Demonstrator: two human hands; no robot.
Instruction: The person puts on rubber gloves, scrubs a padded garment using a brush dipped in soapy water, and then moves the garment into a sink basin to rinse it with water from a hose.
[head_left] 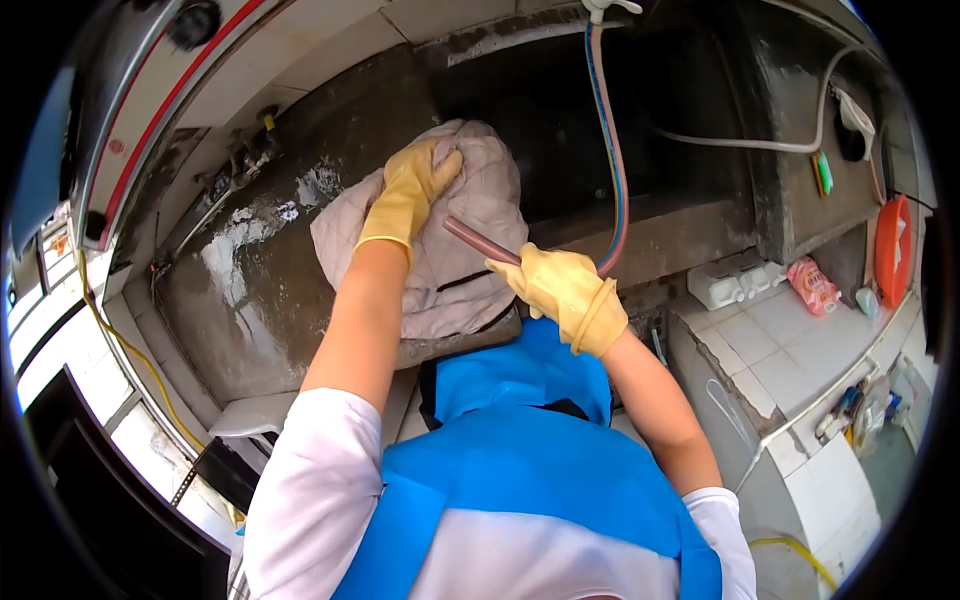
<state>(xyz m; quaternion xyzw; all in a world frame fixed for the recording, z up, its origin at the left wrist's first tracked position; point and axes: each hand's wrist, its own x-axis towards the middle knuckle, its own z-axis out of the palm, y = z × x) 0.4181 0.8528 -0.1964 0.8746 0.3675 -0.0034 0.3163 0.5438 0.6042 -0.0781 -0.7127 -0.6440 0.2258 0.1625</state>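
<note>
A quilted, greyish-pink padded cloth [480, 190] lies bunched on the stone slab, its front edge reaching the slab's rim. My left hand [413, 190], in a yellow rubber glove, is on its upper part with the fingers curled into the fabric. In my right hand [560, 285], gloved the same way, is a hose [480, 238] whose open end points left over the cloth. From that hand the hose loops up to a white tap [608, 8] at the top. Whether water runs from the hose, I cannot tell.
The wet dark slab [270, 340] carries whitish patches on the left. Right of the cloth is a dark basin [640, 120]. A tiled ledge [770, 350] at right holds a white container [722, 285], a pink packet [813, 285] and an orange basin [892, 250].
</note>
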